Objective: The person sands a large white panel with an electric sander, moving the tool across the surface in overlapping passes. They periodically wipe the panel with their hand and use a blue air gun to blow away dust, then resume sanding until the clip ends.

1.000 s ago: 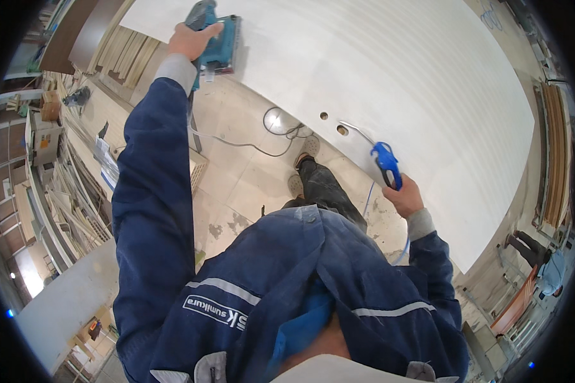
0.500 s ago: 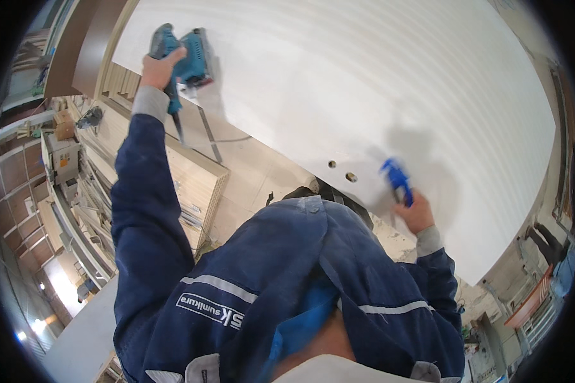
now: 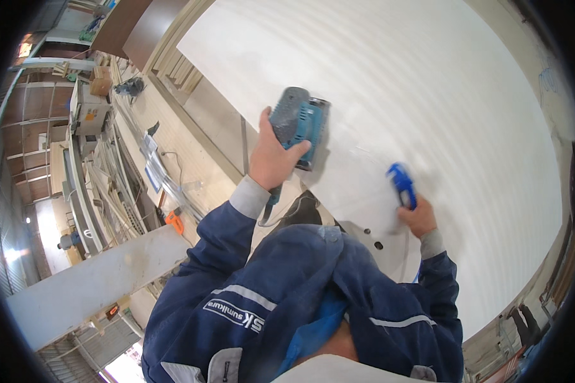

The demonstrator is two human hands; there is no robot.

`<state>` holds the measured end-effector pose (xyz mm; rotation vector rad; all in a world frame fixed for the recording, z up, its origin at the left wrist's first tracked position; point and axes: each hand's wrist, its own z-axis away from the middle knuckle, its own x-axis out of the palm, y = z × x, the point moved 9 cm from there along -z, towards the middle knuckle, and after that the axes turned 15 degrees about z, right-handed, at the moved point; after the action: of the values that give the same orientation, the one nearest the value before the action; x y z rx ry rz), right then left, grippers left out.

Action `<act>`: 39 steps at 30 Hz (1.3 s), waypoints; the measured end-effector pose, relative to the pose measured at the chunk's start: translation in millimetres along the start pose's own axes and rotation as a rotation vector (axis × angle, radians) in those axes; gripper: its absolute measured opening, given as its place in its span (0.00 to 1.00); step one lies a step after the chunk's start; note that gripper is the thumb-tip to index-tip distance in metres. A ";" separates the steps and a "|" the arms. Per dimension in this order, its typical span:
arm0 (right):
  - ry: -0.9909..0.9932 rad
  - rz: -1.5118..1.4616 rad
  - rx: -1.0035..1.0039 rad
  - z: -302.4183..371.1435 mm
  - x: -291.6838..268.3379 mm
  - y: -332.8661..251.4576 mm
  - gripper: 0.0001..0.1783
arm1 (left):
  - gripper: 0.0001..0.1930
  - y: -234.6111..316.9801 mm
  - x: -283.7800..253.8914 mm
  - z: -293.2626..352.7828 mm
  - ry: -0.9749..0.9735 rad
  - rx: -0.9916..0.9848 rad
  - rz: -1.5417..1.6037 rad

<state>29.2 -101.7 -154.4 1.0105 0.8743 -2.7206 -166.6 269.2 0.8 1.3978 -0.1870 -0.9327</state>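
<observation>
The teal-and-grey, box-shaped power sander (image 3: pixel 308 126) is at the near left edge of a broad, flat white panel (image 3: pixel 447 96), its flat base turned toward the panel's surface; whether it rests there or hangs just above, I cannot tell. The left hand (image 3: pixel 273 156) grasps it from the cord end, thumb along the teal side and fingers round the grey body — a spread grip that seems suited to steadying such a bulky tool one-handed. Its dark cord (image 3: pixel 276 222) falls off the panel's edge, likely keeping it clear of the sander's base.

To the right, over the panel, the right hand (image 3: pixel 419 217) has its fingers curled round the bright-blue plastic air blow gun (image 3: pixel 401 182), the head pointing away from the body, presumably to send air outward. Blur hides whether the trigger is squeezed. Two dark round holes (image 3: pixel 379 245) sit near the panel's close edge, between hand and jacket.

Farther left — beyond the panel — lie a long pale wooden board (image 3: pixel 191 140) and an orange-bodied tool (image 3: pixel 174 221).
</observation>
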 end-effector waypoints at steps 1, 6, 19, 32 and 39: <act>0.051 -0.225 0.290 -8.2 -7.7 22.1 0.17 | 0.58 0.6 -13.4 -16.2 0.037 0.027 -0.005; -0.117 0.089 -0.022 -41.1 0.7 -18.2 0.24 | 0.57 -27.8 -95.6 -120.6 0.135 0.040 0.098; 0.481 -0.219 0.349 -281.7 -117.9 -140.0 0.22 | 0.53 -74.0 -214.7 -271.4 0.186 0.051 0.525; 0.408 0.694 0.283 -220.4 -119.8 -240.4 0.58 | 0.50 -73.0 -163.2 -233.1 0.244 0.041 0.758; 0.136 -0.413 -0.148 -163.5 1.8 -359.6 0.56 | 0.42 -24.7 -69.1 -189.6 0.248 0.226 0.627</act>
<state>15.6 286.7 -83.3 1.0985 1.4285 -2.8730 -104.6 459.4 -35.4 1.5162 -0.5200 -0.2208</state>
